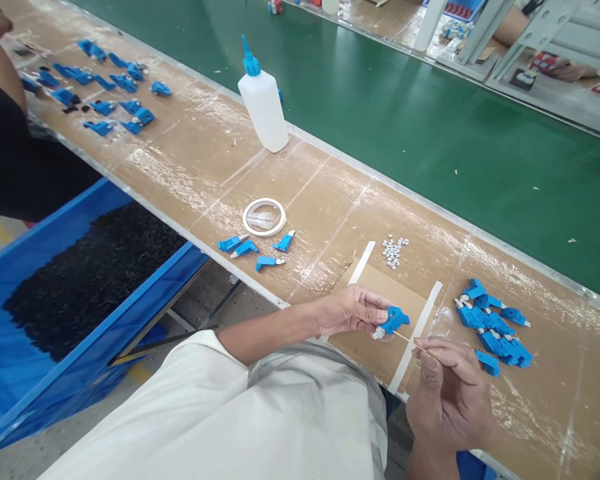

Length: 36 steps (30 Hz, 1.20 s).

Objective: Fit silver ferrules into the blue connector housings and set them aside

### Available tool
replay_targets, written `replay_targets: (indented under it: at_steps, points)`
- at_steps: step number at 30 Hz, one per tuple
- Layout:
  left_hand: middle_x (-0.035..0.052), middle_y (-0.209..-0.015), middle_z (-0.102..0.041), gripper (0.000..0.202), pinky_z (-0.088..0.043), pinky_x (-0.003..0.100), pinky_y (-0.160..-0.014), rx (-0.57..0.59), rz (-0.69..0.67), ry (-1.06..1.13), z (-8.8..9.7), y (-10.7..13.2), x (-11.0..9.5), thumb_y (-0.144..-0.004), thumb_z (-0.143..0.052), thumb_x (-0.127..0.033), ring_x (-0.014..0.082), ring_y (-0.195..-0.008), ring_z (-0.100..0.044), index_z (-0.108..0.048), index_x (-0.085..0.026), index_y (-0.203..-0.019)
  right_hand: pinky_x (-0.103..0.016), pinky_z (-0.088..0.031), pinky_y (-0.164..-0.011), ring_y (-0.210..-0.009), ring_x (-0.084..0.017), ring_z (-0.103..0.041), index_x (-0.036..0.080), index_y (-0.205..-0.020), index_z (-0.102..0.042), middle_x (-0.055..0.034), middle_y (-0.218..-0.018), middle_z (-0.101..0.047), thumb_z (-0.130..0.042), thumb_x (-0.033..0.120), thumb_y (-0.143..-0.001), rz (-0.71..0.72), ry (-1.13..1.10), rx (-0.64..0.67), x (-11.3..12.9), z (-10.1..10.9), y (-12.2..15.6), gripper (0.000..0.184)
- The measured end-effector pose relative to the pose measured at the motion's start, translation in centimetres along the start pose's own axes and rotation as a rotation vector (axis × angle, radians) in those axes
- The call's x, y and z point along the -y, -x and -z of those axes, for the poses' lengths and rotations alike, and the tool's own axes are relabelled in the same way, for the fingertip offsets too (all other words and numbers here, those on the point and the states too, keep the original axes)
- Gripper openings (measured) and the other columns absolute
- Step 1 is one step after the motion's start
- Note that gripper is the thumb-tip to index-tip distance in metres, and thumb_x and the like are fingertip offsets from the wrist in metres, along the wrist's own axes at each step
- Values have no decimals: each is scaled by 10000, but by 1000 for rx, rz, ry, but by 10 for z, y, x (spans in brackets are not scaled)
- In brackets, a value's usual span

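Note:
Between thumb and fingers my left hand (353,311) grips a blue plastic part (395,321) with a white piece at its lower end. My right hand (450,393) pinches a thin wooden stick (403,337), whose far end reaches the underside of that part; whether the tip touches it I cannot tell. Both hands are over a cardboard sheet (387,293) taped down with white strips. Small silvery pieces (394,251) lie in a loose group just beyond the sheet. A pile of similar blue parts (497,327) sits to the right, close to my right hand.
Several blue parts (267,262) lie by a white tape roll (265,217) left of centre. A white squeeze bottle (264,110) stands near the green conveyor belt (430,127). Another person's arm (0,67) is at far left, above a blue bin (95,373) of black pieces.

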<state>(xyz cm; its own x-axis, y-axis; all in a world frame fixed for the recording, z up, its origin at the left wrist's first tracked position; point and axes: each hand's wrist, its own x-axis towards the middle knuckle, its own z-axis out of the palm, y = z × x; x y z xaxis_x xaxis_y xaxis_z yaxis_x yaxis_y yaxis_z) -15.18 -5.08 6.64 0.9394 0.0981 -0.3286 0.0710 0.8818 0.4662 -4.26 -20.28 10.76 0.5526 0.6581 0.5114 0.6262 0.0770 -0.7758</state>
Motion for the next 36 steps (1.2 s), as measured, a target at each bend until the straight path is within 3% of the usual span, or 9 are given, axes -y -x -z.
replay_targets:
  at_steps: [10,17,23,28,33,36]
  points:
    - [60,-800,-730,551,-462,227,-623,-17,-10,1,3,-1,2,-533,-976,-379,107,-660,-640,-783,-97,-965,-409,-527,-719,-790,-220,-668,255,-941,-607,-55,-861,-707,-550,177,-968,78,115,106,0,-1,1,101]
    - [56,-786,-729,597,-478,234,-637,-48,-9,-10,2,-1,1,-499,-984,-400,117,-666,-656,-787,-97,-974,-360,-532,-726,-789,-184,-674,223,-967,-604,-30,-875,-715,-577,49,-915,259,148,119,-2,-1,-2,183]
    - [62,-799,-730,583,-480,234,-644,-60,-15,-4,2,-1,3,-518,-981,-377,112,-676,-648,-782,-84,-981,-346,-521,-727,-789,-178,-660,223,-943,-611,-27,-868,-705,-579,62,-917,220,148,116,-2,0,-1,166]
    - [57,-797,-721,566,-483,203,-613,-118,-66,5,13,7,-7,-549,-973,-361,92,-648,-635,-772,-70,-991,-407,-535,-761,-827,-218,-659,212,-920,-656,-47,-873,-687,-627,157,-924,29,122,4,-13,6,1,62]
    - [48,-774,-705,545,-493,181,-602,-194,-161,57,27,16,-17,-565,-969,-337,83,-610,-637,-761,-62,-987,-374,-537,-765,-874,-208,-643,229,-989,-708,-57,-930,-660,-629,169,-931,50,272,239,-31,7,13,115]
    - [54,-776,-697,529,-490,180,-591,-179,-152,71,31,16,-16,-598,-955,-317,91,-624,-646,-754,-53,-1010,-341,-531,-704,-852,-201,-638,224,-1128,-707,-76,-977,-660,-621,163,-934,50,280,273,-34,9,16,221]
